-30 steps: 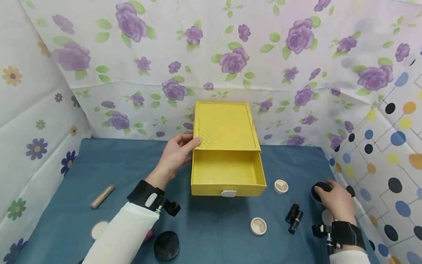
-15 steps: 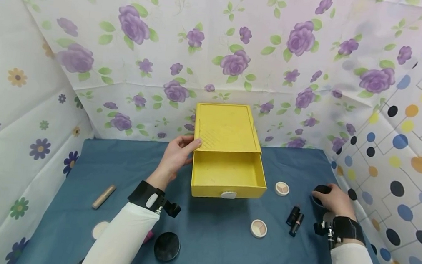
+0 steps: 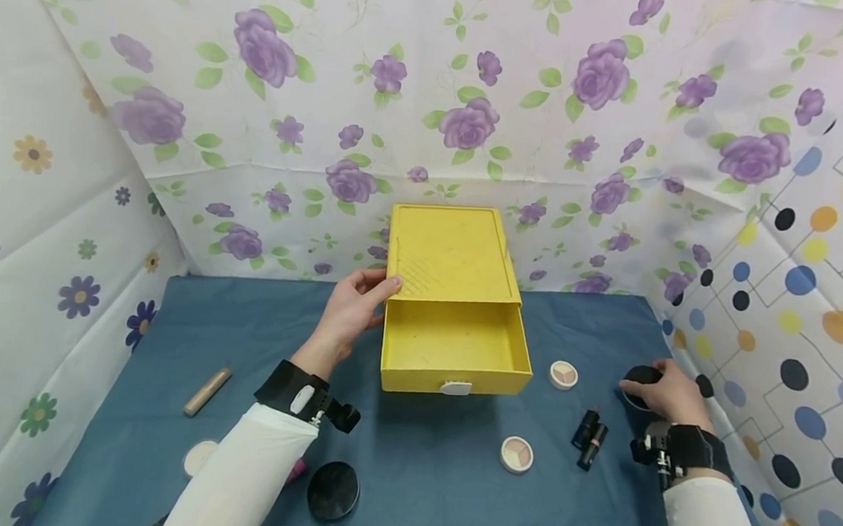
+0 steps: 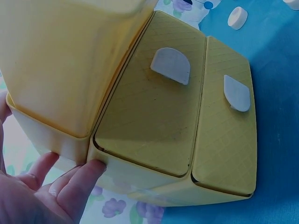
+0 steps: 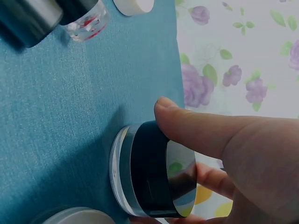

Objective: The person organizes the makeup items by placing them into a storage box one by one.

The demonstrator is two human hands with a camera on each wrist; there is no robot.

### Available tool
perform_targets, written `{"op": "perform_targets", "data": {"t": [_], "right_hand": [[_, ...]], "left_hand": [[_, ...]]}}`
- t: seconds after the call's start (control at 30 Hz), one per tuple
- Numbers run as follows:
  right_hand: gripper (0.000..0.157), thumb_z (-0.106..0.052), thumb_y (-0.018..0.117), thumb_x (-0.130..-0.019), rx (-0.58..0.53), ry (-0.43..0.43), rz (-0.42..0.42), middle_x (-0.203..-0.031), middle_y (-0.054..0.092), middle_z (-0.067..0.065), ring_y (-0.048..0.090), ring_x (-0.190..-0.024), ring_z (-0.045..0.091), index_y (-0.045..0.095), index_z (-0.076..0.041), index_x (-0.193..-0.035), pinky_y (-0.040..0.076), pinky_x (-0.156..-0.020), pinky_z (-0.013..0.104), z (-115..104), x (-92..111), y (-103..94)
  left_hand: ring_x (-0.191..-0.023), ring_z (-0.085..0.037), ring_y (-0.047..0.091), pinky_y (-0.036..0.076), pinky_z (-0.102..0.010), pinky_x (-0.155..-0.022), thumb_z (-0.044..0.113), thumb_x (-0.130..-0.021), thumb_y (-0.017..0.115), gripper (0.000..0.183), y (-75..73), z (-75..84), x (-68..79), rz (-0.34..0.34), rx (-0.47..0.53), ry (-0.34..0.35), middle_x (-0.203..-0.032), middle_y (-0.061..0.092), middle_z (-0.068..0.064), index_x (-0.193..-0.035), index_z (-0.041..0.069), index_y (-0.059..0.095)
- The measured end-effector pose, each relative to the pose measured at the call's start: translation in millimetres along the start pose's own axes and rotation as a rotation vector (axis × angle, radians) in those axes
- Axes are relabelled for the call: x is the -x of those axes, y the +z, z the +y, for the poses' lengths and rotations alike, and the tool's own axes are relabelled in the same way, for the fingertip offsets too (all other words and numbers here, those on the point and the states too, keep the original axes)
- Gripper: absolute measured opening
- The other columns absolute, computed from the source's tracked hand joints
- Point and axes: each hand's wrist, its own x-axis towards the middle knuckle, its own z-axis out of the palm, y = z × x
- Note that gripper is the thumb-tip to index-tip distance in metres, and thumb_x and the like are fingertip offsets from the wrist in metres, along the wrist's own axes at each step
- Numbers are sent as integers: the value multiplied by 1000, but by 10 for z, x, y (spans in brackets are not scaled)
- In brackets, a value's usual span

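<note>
A yellow drawer box stands at the back middle of the table, its top drawer pulled out and bare inside. My left hand grips the box's left side, thumb on the top panel and fingers against the side wall. Two lower drawers with white knobs are pushed in, as the left wrist view shows. At the far right, my right hand holds a round jar with a glossy black lid and clear base. Its thumb lies on one side of the lid; the other fingers are partly hidden behind the jar.
Two round three-shade compacts and two small black tubes lie between box and jar. Nearer the left arm are a gold-beige tube, a pale disc, a pink item and a black round case. Patterned cloth walls enclose the table.
My right hand's thumb has shifted from over the jar's lid toward its left edge, the jar staying in nearly the same place. The left hand and the drawer box have not moved.
</note>
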Motion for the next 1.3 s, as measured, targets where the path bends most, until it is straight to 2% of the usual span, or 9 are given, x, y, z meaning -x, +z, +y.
{"op": "perform_targets", "data": {"t": [0.23,0.47,0.6,0.73,0.93,1.1,1.3], "right_hand": [[100,-56,72,-84,-5,0,31,-131,38,43,43,-113,55,29,13,-143,42,-92,68,12,-9,12],[106,-62,71,-81,-32,15,6,-132,38,43,44,-112,53,28,10,-145,45,-89,67,48,8,-3],[101,-59,70,-83,-39,26,0,-128,41,41,48,-107,50,28,12,-142,48,-84,63,48,2,16],[95,-52,68,-86,-33,44,-7,-126,40,44,47,-108,53,26,14,-140,49,-84,64,13,-11,34],[100,-55,68,-84,-30,76,-32,-126,38,45,46,-109,54,24,13,-142,48,-84,65,17,-38,49],[106,-63,62,-87,14,31,-56,-130,37,46,45,-112,55,22,16,-146,47,-85,67,41,-13,54],[100,-64,56,-90,7,-47,-22,-127,42,41,49,-106,49,28,15,-144,49,-83,62,-108,73,-10]], "left_hand": [[-111,-17,57,52,-49,-96,57,-82,75,66,-2,-12,2,5,2,4,-125,59,-3,-130,16,56],[-113,-16,56,52,-48,-96,59,-82,74,68,0,-18,-6,-3,-5,6,-127,58,-2,-131,17,55],[-113,-17,56,52,-48,-96,59,-81,74,68,1,-13,-5,-6,-8,10,-127,58,-3,-132,16,55],[-112,-17,57,53,-48,-95,59,-81,75,70,6,-12,-9,-4,-12,11,-127,58,-3,-131,16,55],[-112,-18,57,51,-52,-96,59,-80,76,69,8,-36,-20,-3,2,14,-126,58,-3,-130,16,55],[-112,-19,57,50,-54,-97,57,-81,76,68,3,-45,-22,-6,15,12,-126,58,-4,-130,15,55],[-112,-18,57,52,-50,-96,57,-81,76,67,-22,-29,-15,3,11,3,-126,58,-3,-131,16,56]]}}
